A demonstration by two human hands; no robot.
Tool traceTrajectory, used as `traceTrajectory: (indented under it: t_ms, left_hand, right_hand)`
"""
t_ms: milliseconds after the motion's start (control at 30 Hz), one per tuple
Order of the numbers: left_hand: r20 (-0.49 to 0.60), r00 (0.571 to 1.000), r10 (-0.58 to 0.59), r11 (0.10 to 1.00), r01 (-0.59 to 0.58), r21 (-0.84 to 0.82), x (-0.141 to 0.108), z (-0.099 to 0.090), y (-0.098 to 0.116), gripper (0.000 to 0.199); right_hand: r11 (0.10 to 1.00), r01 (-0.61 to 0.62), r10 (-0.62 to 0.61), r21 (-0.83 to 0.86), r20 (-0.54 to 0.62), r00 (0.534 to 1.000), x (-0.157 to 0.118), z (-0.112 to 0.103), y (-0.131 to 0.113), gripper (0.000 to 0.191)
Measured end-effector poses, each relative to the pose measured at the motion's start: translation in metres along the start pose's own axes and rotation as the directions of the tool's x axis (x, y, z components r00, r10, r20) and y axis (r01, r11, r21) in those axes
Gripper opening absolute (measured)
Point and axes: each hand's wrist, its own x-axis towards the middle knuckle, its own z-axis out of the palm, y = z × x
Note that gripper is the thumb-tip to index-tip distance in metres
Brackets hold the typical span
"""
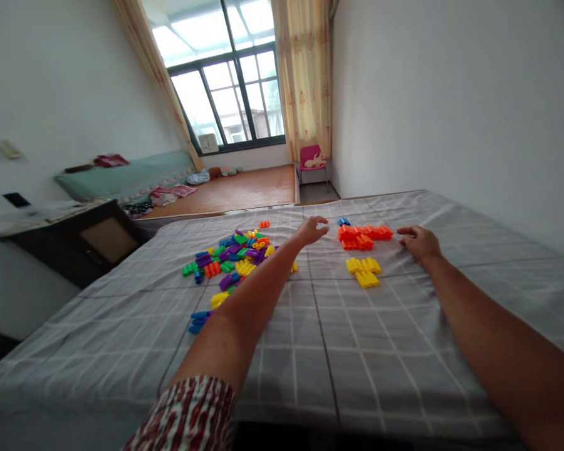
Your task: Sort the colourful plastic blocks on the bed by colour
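My left hand [313, 230] hovers over the bed left of the orange blocks, its thumb and fingers apart with nothing between them. My right hand [418, 243] is just right of those blocks, fingers loosely bent and no piece visible in them. Between the hands lies a group of orange plastic building blocks [364, 235], some lined up in a row. A blue block [343, 222] sits behind its left end. Nearer to me is a small cluster of yellow blocks [364, 271]. A mixed pile of coloured blocks [235, 252] spreads out at the left, partly hidden by my left forearm.
A grey checked sheet [329, 351] covers the bed. One orange block [264, 224] lies apart behind the pile. Further off are a dark cabinet [75, 244] at the left, a pink chair [312, 160] and a wooden platform [254, 186] below the window.
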Motion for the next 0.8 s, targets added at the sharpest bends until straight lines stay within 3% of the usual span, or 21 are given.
traceTrajectory:
  t_ms: [67,167,233,333,467,567,667,800]
  left_hand:
    - [0.060,0.997,0.040,0.993,-0.046,0.112,-0.020,-0.030,-0.021,0.026]
    - [0.175,0.985,0.004,0.973,-0.044,0.226,-0.059,-0.075,-0.060,0.024]
    - [0.315,0.949,0.029,0.970,-0.103,0.219,-0.088,-0.102,-0.085,0.026]
    - [0.361,0.929,0.083,0.976,-0.149,0.159,-0.125,-0.139,-0.111,0.021]
    - [0.386,0.921,-0.057,0.992,0.008,0.126,-0.148,-0.176,-0.125,0.022]
    - [0.226,0.958,-0.176,0.980,0.149,0.131,-0.143,-0.181,-0.130,0.024]
    - [0.054,0.984,-0.172,0.976,0.163,0.142,-0.125,-0.163,-0.134,0.025]
    - [0.159,0.976,-0.152,0.966,0.113,0.234,-0.102,-0.136,-0.138,0.026]
  right_hand:
    - [1.000,-0.015,0.015,-0.011,0.003,1.000,-0.001,-0.002,-0.002,0.032]
    - [0.999,-0.024,0.024,-0.039,0.012,1.000,-0.003,-0.004,-0.005,0.030]
    - [0.998,-0.029,0.030,-0.057,0.021,0.999,-0.004,-0.005,-0.005,0.029]
    - [0.997,-0.034,0.037,-0.076,0.040,0.999,-0.004,-0.005,-0.004,0.029]
    - [0.996,-0.010,0.016,-0.093,0.065,0.998,-0.004,-0.005,-0.003,0.028]
    - [0.995,0.004,0.003,-0.097,0.062,0.998,-0.004,-0.005,-0.002,0.029]
    - [0.997,-0.007,0.011,-0.080,0.055,0.998,-0.003,-0.005,0.000,0.030]
    - [0.998,0.003,-0.003,-0.059,0.009,1.000,-0.004,-0.005,-0.001,0.030]
